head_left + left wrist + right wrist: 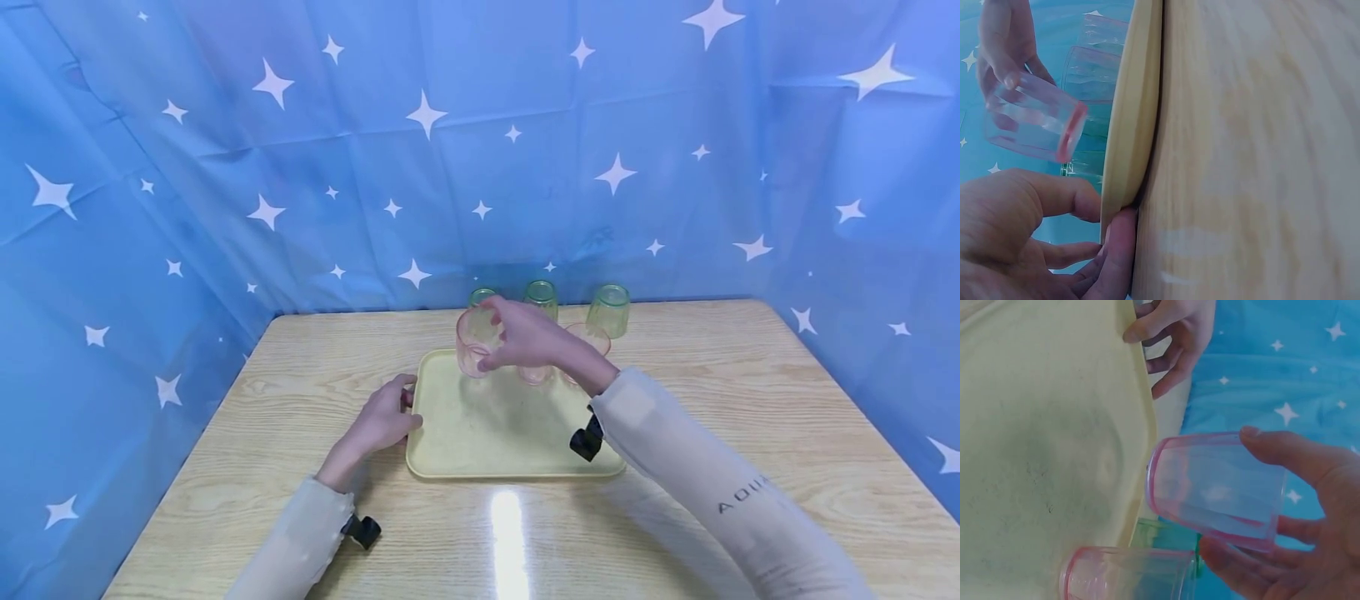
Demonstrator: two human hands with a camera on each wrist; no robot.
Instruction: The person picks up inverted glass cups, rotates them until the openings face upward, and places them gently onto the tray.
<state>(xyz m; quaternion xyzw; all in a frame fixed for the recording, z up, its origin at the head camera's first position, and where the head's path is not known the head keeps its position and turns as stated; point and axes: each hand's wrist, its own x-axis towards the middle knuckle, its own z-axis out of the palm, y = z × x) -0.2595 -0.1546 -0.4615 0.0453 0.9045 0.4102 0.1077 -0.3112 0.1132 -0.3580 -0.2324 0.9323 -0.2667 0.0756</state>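
My right hand [528,333] holds a clear pink cup [1216,490] by its side, thumb on one side and fingers on the other. The cup is raised over the far left part of a cream tray [480,442], a little tilted. At the tray's left edge my left hand [381,414] grips the rim, with its thumb on the edge. Two more pink cups stand on the far part of the tray: one pink cup [535,377] partly behind my right hand, another pink cup [588,335] behind my right wrist.
Along the back of the table stand three green cups: a left green cup [482,295], a middle green cup [542,293] and a right green cup [610,310]. The wooden table [697,375] meets a blue curtain [510,183] with white stars behind.
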